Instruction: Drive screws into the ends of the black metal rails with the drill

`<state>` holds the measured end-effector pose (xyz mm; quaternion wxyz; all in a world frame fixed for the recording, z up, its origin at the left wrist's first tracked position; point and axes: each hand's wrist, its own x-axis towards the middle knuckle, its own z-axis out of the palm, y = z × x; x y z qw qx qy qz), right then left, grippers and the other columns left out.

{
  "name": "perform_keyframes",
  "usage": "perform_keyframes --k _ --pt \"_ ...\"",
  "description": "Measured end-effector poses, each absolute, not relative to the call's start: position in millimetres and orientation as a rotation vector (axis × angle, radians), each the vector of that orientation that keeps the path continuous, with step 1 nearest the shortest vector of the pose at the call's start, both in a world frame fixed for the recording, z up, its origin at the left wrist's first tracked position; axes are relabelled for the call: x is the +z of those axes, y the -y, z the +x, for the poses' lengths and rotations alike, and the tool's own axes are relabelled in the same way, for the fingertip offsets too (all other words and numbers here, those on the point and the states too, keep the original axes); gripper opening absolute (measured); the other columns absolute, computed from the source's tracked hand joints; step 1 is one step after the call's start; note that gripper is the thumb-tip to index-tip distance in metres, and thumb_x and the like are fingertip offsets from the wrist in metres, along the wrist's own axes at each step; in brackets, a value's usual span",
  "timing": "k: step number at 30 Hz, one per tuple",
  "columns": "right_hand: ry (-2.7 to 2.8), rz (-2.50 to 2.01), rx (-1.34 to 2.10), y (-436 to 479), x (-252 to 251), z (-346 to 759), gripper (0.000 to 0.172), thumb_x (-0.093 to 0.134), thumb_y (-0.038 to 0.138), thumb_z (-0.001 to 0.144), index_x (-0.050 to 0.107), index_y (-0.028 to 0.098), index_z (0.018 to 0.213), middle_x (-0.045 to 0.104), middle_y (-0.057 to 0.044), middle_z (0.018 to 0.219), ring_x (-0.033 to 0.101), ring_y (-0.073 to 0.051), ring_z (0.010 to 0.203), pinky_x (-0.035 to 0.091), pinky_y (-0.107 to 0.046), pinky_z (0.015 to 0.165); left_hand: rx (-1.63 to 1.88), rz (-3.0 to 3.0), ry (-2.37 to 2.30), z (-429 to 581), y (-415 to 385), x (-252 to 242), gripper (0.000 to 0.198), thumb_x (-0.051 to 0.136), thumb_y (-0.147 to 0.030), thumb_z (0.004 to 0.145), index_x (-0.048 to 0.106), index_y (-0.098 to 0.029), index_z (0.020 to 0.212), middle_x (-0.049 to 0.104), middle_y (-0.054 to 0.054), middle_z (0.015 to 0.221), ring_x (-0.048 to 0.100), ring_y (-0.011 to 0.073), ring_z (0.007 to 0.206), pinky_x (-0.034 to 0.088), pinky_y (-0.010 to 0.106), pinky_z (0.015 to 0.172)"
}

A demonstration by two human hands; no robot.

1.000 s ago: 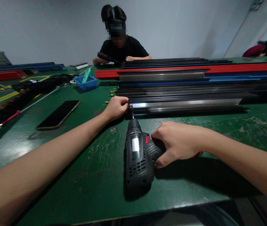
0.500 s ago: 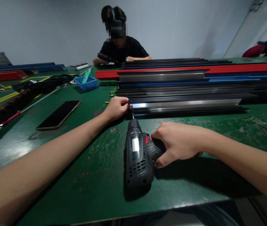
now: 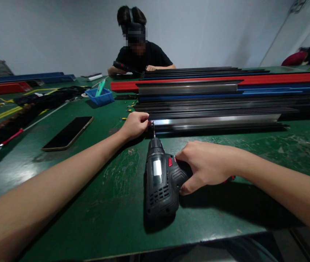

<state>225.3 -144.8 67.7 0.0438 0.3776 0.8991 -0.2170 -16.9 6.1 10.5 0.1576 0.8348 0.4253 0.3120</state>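
My right hand (image 3: 205, 165) is wrapped round the handle of a black cordless drill (image 3: 162, 182), which lies on its side low over the green table. The drill's bit (image 3: 154, 131) points away from me and meets the left end of a dark metal profile (image 3: 215, 122) with a shiny inner face. At that same end, my left hand (image 3: 135, 125) is closed with thumb and forefinger pinched beside the bit tip. What lies between those fingertips is too small to make out.
Behind the profile lie more black, blue and red profiles (image 3: 215, 79). A blue basket (image 3: 100, 99) holding a teal tool, a phone (image 3: 68, 133) and black and yellow cables (image 3: 35, 105) are on the left. Across the table (image 3: 111, 218) a person (image 3: 146, 54) holds another drill.
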Motion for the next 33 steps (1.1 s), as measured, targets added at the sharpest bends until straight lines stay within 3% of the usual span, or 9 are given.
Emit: perform_keyframes --k 33 --pt "-2.739 1.159 -0.645 144.6 65.7 225.2 0.051 0.076 0.066 0.074 0.072 0.016 0.085 0.061 -0.001 0.066 0.042 -0.015 0.054 0.029 -0.032 0.051 0.864 2.401 -1.232 -17.8 -7.4 10.0 0.031 0.056 -0.027 0.078 0.042 -0.019 0.052 0.043 -0.002 0.051 0.037 0.0112 0.056 0.024 0.027 0.057"
